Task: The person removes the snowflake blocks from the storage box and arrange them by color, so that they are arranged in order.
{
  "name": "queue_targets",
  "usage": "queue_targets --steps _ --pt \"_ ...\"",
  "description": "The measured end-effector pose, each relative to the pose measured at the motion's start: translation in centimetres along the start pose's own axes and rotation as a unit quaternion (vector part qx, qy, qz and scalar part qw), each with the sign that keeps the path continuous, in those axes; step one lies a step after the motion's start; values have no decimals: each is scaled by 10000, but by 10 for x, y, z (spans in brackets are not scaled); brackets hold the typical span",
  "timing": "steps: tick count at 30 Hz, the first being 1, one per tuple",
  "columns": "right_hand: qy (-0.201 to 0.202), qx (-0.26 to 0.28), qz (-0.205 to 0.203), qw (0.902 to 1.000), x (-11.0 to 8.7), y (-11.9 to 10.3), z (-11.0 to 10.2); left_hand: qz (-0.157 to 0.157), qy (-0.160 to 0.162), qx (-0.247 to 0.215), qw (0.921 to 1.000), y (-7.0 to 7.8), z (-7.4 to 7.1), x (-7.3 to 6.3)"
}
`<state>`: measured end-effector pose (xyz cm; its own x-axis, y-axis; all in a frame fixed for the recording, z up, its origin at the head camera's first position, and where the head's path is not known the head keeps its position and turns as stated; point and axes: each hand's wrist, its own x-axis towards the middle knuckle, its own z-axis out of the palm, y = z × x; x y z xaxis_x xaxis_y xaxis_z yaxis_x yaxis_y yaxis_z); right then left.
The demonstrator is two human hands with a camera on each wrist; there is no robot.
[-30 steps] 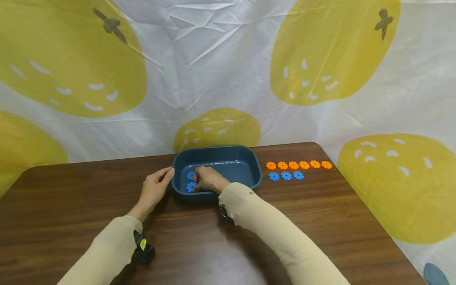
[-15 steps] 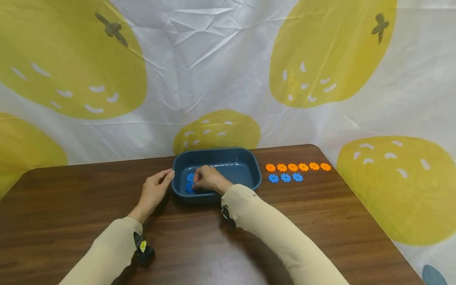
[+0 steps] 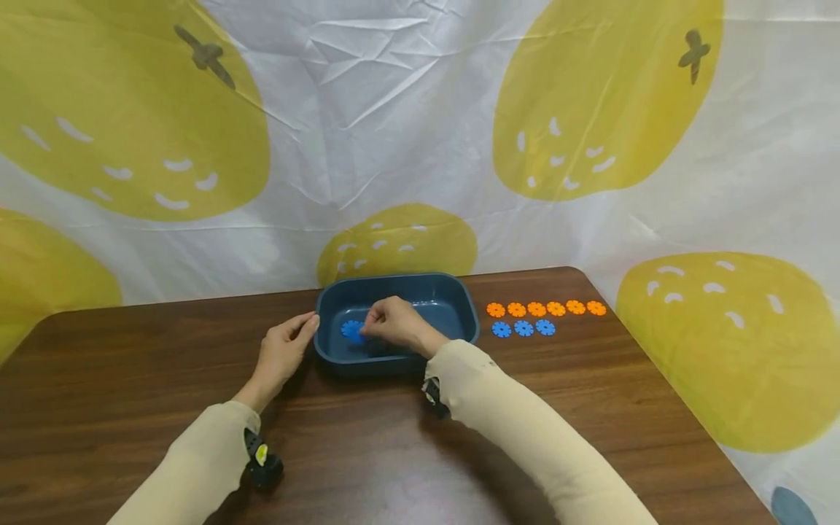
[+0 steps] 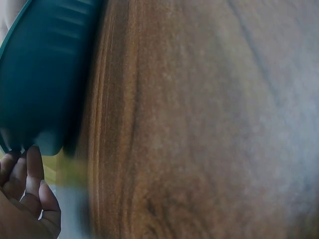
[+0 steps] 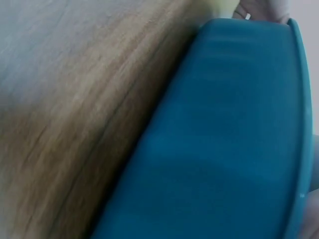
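Observation:
Near the table's back edge stands a dark blue plastic tub point(image 3: 367, 369). My left hand point(image 3: 278, 357) holds its left end, thumb and fingertips at the rim. The left wrist view has those fingers point(image 4: 34, 169) touching the tub's end wall. Inside the tub, my right hand point(image 3: 400, 324) pinches a blue notched disc point(image 3: 359, 338), partly covered by the fingers. A second blue disc point(image 3: 348, 329) lies just behind and left of it on the tub floor. In the right wrist view the tub's side wall point(image 5: 214, 114) hides most of the right hand.
Right of the tub, several orange notched discs point(image 3: 537, 309) lie in a row, with a shorter row of blue discs point(image 3: 523, 329) in front. The brown wooden table point(image 3: 367, 452) backs onto a hanging white cloth point(image 3: 407, 124) with yellow fruit prints.
My right hand has drawn a blue disc away from the front left of the tub, lifting slightly and shifting right. The left hand stays at the rim.

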<state>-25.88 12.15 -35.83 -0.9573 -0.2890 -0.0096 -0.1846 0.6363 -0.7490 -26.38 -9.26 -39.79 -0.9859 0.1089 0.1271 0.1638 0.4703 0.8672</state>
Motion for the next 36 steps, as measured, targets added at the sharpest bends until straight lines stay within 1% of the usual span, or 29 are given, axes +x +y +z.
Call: queue_targets --steps 7,13,20,27,30,36 --pt "276 458 67 9985 -10 3 -14 -24 -43 51 10000 0 -2 0" --pt "536 1028 215 9930 -20 9 -29 -31 -61 47 10000 0 -2 -1" --pt "909 1265 259 9875 -35 20 -53 -31 -72 65 9999 1 -3 -1" --pt "1195 1546 357 9801 -50 38 -74 -11 -155 83 9998 0 -3 -1" --pt "1358 1523 450 9779 -58 48 -84 -5 -150 93 9998 0 -2 -1" --pt "1729 1572 880 9683 -77 75 -111 24 -146 69 9999 0 0 -1"
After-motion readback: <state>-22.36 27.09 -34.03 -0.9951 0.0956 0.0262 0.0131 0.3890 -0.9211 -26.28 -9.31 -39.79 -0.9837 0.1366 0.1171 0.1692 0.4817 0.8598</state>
